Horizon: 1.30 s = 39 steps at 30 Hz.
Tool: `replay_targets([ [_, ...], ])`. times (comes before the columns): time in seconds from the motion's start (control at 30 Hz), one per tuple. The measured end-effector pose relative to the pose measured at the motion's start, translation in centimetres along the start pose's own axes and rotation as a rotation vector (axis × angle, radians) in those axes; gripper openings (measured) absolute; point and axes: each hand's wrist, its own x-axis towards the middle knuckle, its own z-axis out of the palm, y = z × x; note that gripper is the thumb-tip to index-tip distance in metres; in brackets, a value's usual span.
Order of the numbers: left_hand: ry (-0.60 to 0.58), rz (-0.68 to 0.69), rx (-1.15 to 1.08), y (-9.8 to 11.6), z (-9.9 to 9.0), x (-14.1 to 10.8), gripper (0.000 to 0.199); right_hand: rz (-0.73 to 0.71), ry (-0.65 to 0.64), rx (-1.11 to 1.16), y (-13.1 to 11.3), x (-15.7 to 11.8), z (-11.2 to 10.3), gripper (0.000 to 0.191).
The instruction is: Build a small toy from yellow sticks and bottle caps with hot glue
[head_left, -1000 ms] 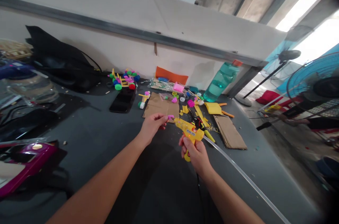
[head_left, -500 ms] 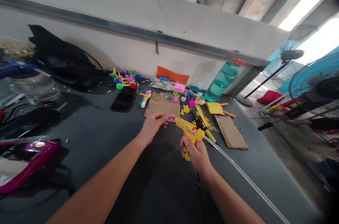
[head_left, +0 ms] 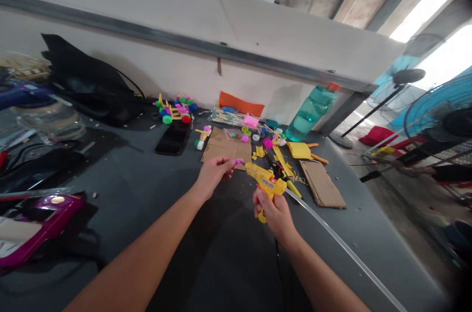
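My right hand [head_left: 271, 209] is wrapped round the handle of a yellow hot glue gun [head_left: 266, 180], whose nozzle points left. A long clear glue stick [head_left: 342, 241] runs out of its back end toward the lower right. Between the fingertips of my left hand [head_left: 214, 174] is a small purple-pink piece [head_left: 239, 161], pinched right by the nozzle tip; whether the two touch I cannot tell. Just beyond lies a flat cardboard sheet [head_left: 223, 147] with a small clear bag on it.
Toy cars with bottle-cap wheels [head_left: 175, 111] stand behind a black phone [head_left: 173, 137]. A teal bottle [head_left: 308, 113] leans near the wall. Cutters [head_left: 293, 189], yellow scraps and a cardboard block [head_left: 323, 184] lie at right. A magenta device [head_left: 44, 226] sits left; a fan [head_left: 450, 120] stands beyond the table.
The glue gun and my right hand have shifted very slightly right, nozzle drawn a little back from the purple-pink piece. My left hand is nearly still.
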Motion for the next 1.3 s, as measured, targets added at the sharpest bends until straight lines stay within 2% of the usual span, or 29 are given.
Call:
replay_targets([
  [0.63, 0.006, -0.006, -0.011, 0.45, 0.13, -0.15, 0.036, 0.002, -0.005, 0.023, -0.01, -0.12, 0.35, 0.039],
  [0.97, -0.015, 0.024, 0.028, 0.11, 0.13, -0.06, 0.031, 0.003, -0.003, 0.016, -0.2, -0.03, 0.21, 0.038],
  [1.3, 0.008, -0.006, -0.018, 0.42, 0.06, -0.07, 0.032, 0.013, 0.024, 0.06, -0.07, 0.12, 0.06, 0.037],
])
